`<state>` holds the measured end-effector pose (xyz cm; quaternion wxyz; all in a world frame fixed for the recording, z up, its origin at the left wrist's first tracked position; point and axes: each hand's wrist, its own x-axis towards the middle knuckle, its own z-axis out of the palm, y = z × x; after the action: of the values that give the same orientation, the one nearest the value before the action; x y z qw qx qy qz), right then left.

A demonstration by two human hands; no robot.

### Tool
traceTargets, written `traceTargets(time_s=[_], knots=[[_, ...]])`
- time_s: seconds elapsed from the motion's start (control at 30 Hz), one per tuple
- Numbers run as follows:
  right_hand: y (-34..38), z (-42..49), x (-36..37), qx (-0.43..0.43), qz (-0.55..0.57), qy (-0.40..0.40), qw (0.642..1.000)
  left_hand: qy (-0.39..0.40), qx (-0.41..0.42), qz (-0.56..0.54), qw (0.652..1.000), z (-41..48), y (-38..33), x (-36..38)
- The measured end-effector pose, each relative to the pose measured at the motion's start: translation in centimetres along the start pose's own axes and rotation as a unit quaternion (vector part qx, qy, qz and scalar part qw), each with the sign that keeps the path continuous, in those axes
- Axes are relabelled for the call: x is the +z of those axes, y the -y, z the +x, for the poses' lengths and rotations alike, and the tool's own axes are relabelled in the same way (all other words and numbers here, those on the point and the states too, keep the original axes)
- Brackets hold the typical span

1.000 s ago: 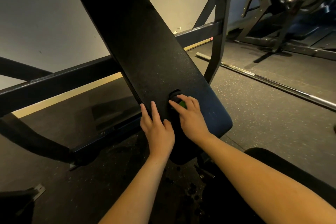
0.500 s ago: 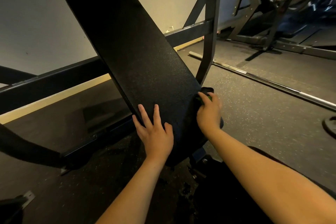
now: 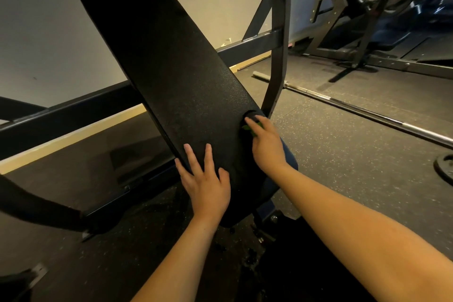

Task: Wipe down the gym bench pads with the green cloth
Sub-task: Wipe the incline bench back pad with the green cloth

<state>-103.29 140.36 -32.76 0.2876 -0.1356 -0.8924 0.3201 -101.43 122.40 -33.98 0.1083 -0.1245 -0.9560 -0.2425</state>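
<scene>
Fingers (image 3: pixel 252 120) of the right hand (image 3: pixel 268 148) curl over the green cloth (image 3: pixel 246 127), pressing it to the right edge of the bench pad (image 3: pixel 171 68); left hand (image 3: pixel 208 184) lies flat, fingers spread.

Head camera looks down, close over pad (image 3: pixel 171 76)
</scene>
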Motion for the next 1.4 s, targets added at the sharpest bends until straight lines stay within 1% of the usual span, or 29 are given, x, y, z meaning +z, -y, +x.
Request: traceTargets(time_s=[0.07, 0.1, 0.13, 0.2, 0.27, 0.3, 0.37, 0.43, 0.5, 0.6, 0.7, 0.73, 0.8, 0.87, 0.9, 0.97, 1.03, 1.07, 1.13, 1.17, 1.2, 1.27, 1.33, 1.4], knots=[[1.3, 0.6, 0.3, 0.073, 0.05, -0.023, 0.996, -0.005, -0.003, 0.006, 1.0, 0.0, -0.1, 0.0], [2.1, 0.6, 0.6, 0.088, 0.062, -0.026, 0.994, -0.007, -0.004, 0.011, 1.0, 0.0, -0.1, 0.0], [2.9, 0.4, 1.0, 0.082, 0.067, -0.024, 0.994, -0.007, -0.004, 0.015, 1.0, 0.0, -0.1, 0.0], [4.3, -0.5, 1.6, 0.009, 0.071, 0.004, 0.997, 0.002, 0.0, 0.017, 1.0, 0.1, 0.0, 0.0], [5.3, -1.7, 1.9, -0.077, 0.068, 0.061, 0.993, 0.016, 0.005, 0.019, 1.0, 0.1, 0.2, -0.2], [5.4, -2.2, 1.9, -0.105, 0.06, 0.084, 0.989, 0.022, 0.007, 0.02, 1.0, 0.2, 0.2, -0.4], [4.9, -2.7, 1.6, -0.129, 0.031, 0.097, 0.986, 0.039, 0.01, 0.008, 0.999, 0.2, 0.2, -0.8], [3.6, -2.8, 1.1, -0.124, 0.0, 0.084, 0.989, 0.051, 0.014, -0.008, 0.999, 0.1, 0.2, -1.1], [1.8, -2.8, 0.4, -0.083, -0.006, 0.058, 0.995, 0.06, 0.015, -0.013, 0.998, -0.2, 0.1, -1.3], [-1.7, -2.9, -0.6, 0.038, 0.016, 0.006, 0.999, 0.072, 0.006, 0.002, 0.997, -0.4, -0.2, -1.2], [-4.1, -3.5, -1.0, 0.168, 0.072, -0.033, 0.983, 0.071, 0.003, 0.013, 0.997, -0.4, -0.3, -1.0], [-4.3, -3.7, -0.9, 0.199, 0.082, -0.042, 0.976, 0.07, 0.004, 0.019, 0.997, -0.4, -0.3, -0.9], [-3.7, -4.4, -0.5, 0.219, 0.085, -0.053, 0.97, 0.071, 0.003, 0.025, 0.997, -0.5, -0.3, -0.9], [-2.3, -5.2, -0.1, 0.191, 0.079, -0.053, 0.977, 0.072, 0.005, 0.026, 0.997, -0.6, -0.3, -1.0], [-1.5, -5.7, 0.0, 0.163, 0.074, -0.045, 0.983, 0.072, 0.006, 0.025, 0.997, -0.6, -0.2, -1.0], [0.3, -6.5, 0.3, 0.079, 0.059, -0.016, 0.995, 0.071, 0.012, 0.02, 0.997, -0.6, -0.1, -1.1], [1.6, -6.9, 0.7, -0.002, 0.055, 0.024, 0.998, 0.072, 0.017, 0.012, 0.997, -0.6, 0.0, -1.2], [1.8, -7.0, 0.8, -0.029, 0.051, 0.045, 0.997, 0.073, 0.019, 0.009, 0.997, -0.6, 0.0, -1.2], [1.4, -6.8, 0.8, -0.054, 0.031, 0.074, 0.995, 0.074, 0.022, 0.008, 0.997, -1.0, 0.0, -1.1], [0.9, -6.7, 0.6, -0.05, 0.021, 0.076, 0.996, 0.076, 0.021, 0.012, 0.997, -1.2, -0.2, -1.0], [0.2, -6.6, 0.4, -0.032, 0.023, 0.066, 0.997, 0.079, 0.018, 0.018, 0.997, -1.5, -0.3, -0.9], [-1.4, -6.5, -0.4, 0.055, 0.053, 0.018, 0.997, 0.086, 0.013, 0.027, 0.996, -1.9, -0.6, -0.7], [-2.7, -6.7, -1.2, 0.157, 0.089, -0.027, 0.983, 0.089, 0.011, 0.029, 0.996, -2.1, -0.6, -0.6], [-3.5, -6.8, -1.8, 0.235, 0.131, -0.047, 0.962, 0.09, 0.013, 0.029, 0.995, -2.2, -0.6, -0.4]])
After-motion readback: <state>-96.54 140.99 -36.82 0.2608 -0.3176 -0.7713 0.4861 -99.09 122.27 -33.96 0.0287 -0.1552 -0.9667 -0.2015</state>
